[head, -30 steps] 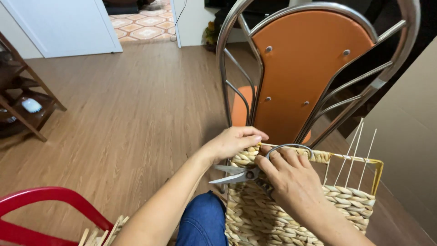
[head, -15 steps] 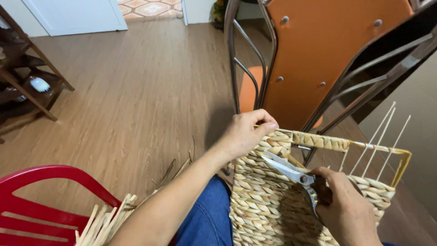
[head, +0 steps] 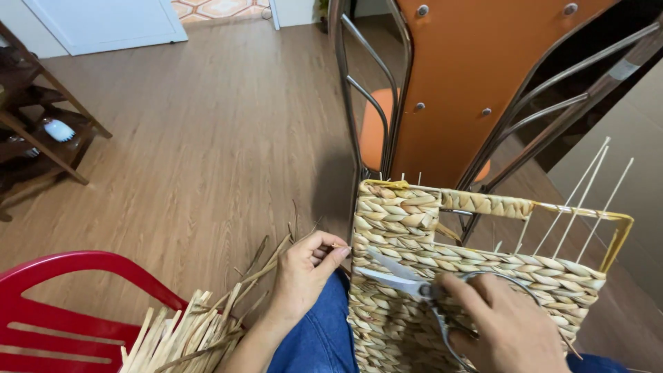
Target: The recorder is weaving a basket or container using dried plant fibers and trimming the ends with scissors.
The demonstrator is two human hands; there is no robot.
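A woven straw basket (head: 407,214) on a yellow wire frame rests on my lap, with white upright rods rising at its right side. My right hand (head: 507,328) grips metal scissors (head: 394,275), whose blades lie across the basket's near side and point left. My left hand (head: 304,273) sits beside the basket's left edge, fingers pinching a thin straw strand against the weave.
An orange chair with a chrome frame (head: 449,90) stands just behind the basket. A bundle of loose straw strips (head: 186,331) lies on a red plastic chair (head: 62,304) at lower left. A wooden shelf (head: 41,131) stands far left on the wood floor.
My left hand has dropped from the basket's top rim to its left edge. My right hand with the scissors has moved down the basket's front. The view has tilted downward.
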